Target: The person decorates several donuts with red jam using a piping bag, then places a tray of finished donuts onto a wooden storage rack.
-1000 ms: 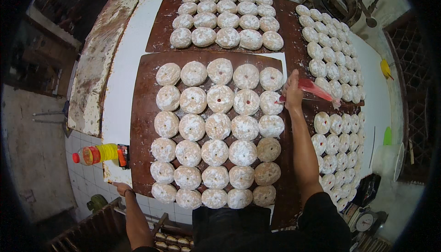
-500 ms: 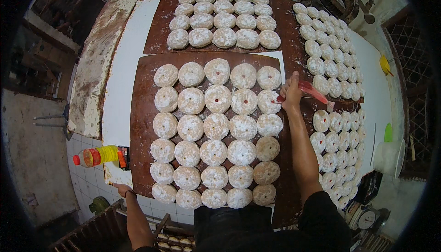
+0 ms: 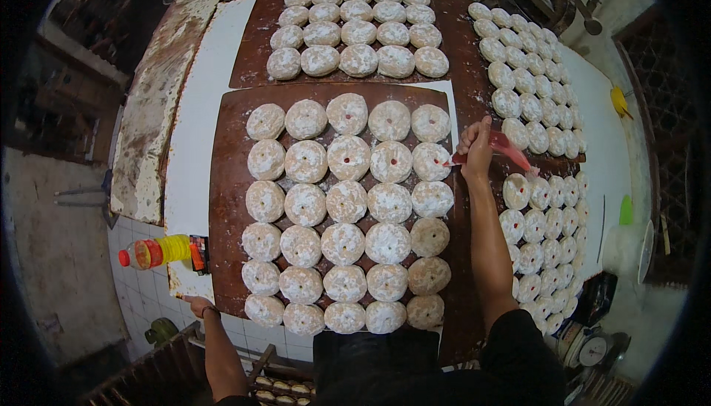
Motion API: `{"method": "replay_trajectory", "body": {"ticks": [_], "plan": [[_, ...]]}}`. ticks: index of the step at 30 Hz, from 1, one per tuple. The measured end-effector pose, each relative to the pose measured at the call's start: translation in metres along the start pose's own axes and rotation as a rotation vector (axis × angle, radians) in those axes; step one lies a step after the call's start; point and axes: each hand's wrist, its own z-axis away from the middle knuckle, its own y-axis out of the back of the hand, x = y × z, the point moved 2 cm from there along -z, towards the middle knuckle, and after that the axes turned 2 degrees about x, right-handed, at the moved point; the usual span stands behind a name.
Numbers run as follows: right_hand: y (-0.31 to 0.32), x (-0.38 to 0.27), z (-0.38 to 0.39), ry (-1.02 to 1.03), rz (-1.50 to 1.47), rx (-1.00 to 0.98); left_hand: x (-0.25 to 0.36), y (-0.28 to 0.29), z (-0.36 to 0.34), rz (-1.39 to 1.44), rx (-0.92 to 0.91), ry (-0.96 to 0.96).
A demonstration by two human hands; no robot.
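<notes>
My right hand (image 3: 476,145) is closed around a clear piping bag (image 3: 511,152) with red filling, its tail hanging to the right. The bag's narrow tip reaches the right side of a powdered doughnut (image 3: 429,162) in the rightmost column, second row from the back. That doughnut sits on a brown board (image 3: 233,125) with rows of others. Several in the two back rows have a red dot in the top, such as the doughnut (image 3: 347,156) in the middle. At the table's front left corner, my left hand (image 3: 198,305) rests on the edge with a finger stretched out.
Other boards of powdered doughnuts lie behind (image 3: 358,32) and to the right (image 3: 544,225). A bottle of yellow liquid (image 3: 157,251) with a red cap stands at the left edge, beside a small dark box (image 3: 198,253). A dial scale (image 3: 590,350) is at lower right.
My right hand has shifted slightly to the right with the piping bag, whose tip still reaches the same doughnut's side. My left hand stays at the table corner.
</notes>
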Motion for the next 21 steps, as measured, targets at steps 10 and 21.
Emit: {"method": "replay_trajectory", "body": {"ticks": [10, 21], "plan": [[0.019, 0.018, 0.051, -0.031, 0.108, -0.090, 0.008, 0.009, 0.016, -0.022, 0.022, -0.021], [0.019, 0.042, 0.058, 0.076, 0.013, 0.005, 0.001, 0.004, 0.002, -0.038, 0.012, -0.015]]}}
